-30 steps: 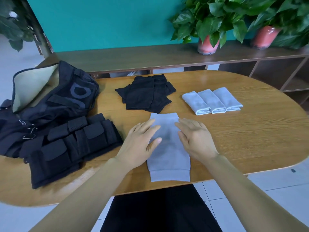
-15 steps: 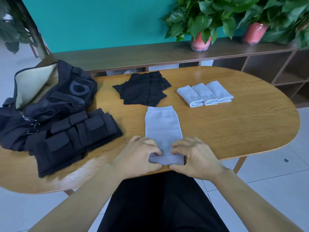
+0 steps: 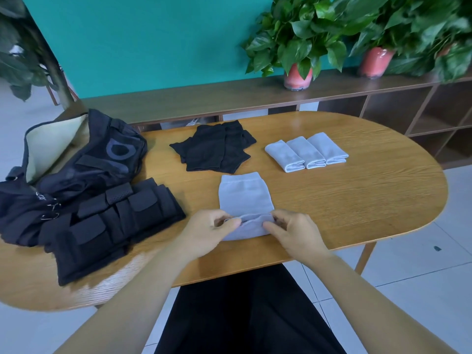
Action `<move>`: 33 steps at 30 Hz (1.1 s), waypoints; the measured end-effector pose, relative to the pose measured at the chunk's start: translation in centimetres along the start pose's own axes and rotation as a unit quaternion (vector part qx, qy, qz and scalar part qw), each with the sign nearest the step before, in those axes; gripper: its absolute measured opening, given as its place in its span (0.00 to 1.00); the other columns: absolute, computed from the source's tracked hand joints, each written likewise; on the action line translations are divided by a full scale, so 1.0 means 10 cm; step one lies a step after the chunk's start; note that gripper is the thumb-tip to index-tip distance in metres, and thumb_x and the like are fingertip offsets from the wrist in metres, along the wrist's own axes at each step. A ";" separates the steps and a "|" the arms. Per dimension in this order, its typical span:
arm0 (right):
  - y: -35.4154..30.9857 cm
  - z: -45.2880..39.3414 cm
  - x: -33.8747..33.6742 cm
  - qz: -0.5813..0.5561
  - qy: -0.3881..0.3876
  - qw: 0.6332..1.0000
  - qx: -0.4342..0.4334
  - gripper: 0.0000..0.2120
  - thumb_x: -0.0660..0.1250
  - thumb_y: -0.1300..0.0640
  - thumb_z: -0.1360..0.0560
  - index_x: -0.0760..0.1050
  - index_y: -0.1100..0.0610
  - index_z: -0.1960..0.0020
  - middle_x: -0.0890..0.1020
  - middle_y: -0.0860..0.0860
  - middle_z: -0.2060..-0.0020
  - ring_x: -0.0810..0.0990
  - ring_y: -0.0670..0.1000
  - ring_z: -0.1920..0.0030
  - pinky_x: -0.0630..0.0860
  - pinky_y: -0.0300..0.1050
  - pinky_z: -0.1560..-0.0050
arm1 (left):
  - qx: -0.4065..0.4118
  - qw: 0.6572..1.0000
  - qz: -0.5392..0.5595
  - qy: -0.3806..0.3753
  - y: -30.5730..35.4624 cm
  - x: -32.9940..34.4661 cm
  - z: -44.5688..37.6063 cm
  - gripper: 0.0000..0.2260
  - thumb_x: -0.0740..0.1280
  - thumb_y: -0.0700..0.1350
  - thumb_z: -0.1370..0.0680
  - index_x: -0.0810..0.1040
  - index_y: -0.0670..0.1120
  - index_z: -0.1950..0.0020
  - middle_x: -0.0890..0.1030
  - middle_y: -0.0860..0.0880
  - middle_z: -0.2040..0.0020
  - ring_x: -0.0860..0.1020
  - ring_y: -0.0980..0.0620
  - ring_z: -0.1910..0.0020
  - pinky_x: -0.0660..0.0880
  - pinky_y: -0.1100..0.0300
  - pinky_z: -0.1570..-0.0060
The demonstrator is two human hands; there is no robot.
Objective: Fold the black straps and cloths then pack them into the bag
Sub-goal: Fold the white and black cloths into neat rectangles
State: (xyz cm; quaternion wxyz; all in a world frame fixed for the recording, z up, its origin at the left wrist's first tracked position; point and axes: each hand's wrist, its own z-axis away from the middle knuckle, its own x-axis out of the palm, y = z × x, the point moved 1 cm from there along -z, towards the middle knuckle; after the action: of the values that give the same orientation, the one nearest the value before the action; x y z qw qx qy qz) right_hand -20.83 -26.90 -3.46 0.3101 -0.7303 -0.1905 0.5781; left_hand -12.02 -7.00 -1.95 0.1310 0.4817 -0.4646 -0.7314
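A light grey cloth [image 3: 244, 195] lies lengthwise on the wooden table [image 3: 357, 200] in front of me. My left hand [image 3: 209, 232] and my right hand [image 3: 293, 233] each pinch a corner of its near end, which is lifted and turned over onto the cloth. A pile of black cloths [image 3: 215, 149] lies behind it. Three folded grey cloths [image 3: 306, 152] sit in a row at the right. Black padded straps [image 3: 112, 223] are stacked at the left, next to the open black bag [image 3: 76, 159] with its pale lining showing.
A low wooden shelf [image 3: 229, 100] runs behind the table with two potted plants [image 3: 298, 42] on it. The table's near edge is just under my wrists. White tiled floor shows to the right and below.
My hands slid from the middle of the grey cloth to its near end, took hold of it, and have now lifted that end and folded it away from me.
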 end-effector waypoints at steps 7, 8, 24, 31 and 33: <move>-0.02 -0.19 0.07 -0.087 0.046 0.988 0.123 0.20 0.68 0.52 0.24 0.65 0.58 0.69 0.64 0.46 0.77 0.62 0.47 0.73 0.60 0.42 0.70 | -0.049 0.995 -0.004 0.091 0.03 0.07 -0.10 0.18 0.69 0.49 0.23 0.69 0.49 0.71 0.67 0.58 0.78 0.65 0.59 0.76 0.61 0.66 0.71; -0.04 -0.21 0.08 -0.086 0.053 0.986 0.133 0.20 0.68 0.52 0.25 0.63 0.56 0.70 0.63 0.45 0.77 0.61 0.47 0.73 0.60 0.42 0.71 | -0.054 0.993 -0.016 0.105 0.01 0.08 -0.13 0.19 0.68 0.49 0.22 0.67 0.49 0.72 0.65 0.57 0.79 0.64 0.58 0.77 0.60 0.63 0.71; -0.06 -0.30 0.14 0.027 0.089 0.977 0.191 0.05 0.66 0.49 0.24 0.76 0.50 0.54 0.79 0.45 0.63 0.77 0.48 0.61 0.71 0.42 0.65 | -0.084 0.942 -0.251 0.205 0.09 0.27 -0.17 0.12 0.58 0.59 0.20 0.71 0.55 0.42 0.77 0.56 0.63 0.79 0.51 0.57 0.71 0.54 0.47; 0.05 -0.26 0.16 -0.006 0.118 0.976 0.181 0.03 0.66 0.52 0.23 0.75 0.48 0.50 0.78 0.46 0.59 0.76 0.45 0.59 0.70 0.42 0.63 | -0.038 0.949 -0.239 0.201 -0.05 0.26 -0.12 0.12 0.59 0.58 0.20 0.71 0.55 0.40 0.77 0.57 0.60 0.75 0.54 0.57 0.66 0.56 0.51; 0.05 -0.25 0.12 -0.058 0.140 0.971 0.184 0.04 0.65 0.54 0.23 0.76 0.49 0.48 0.78 0.45 0.56 0.77 0.46 0.55 0.74 0.44 0.58 | -0.037 0.960 -0.199 0.195 -0.07 0.21 -0.10 0.10 0.61 0.55 0.20 0.72 0.53 0.40 0.75 0.58 0.60 0.73 0.55 0.59 0.68 0.56 0.54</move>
State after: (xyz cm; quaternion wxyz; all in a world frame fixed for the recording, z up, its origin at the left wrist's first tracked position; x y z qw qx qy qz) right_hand -18.19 -27.08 -4.35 0.4957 -0.7220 -0.0775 0.4764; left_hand -12.06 -8.57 -3.82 0.0881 0.6923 -0.2977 -0.6514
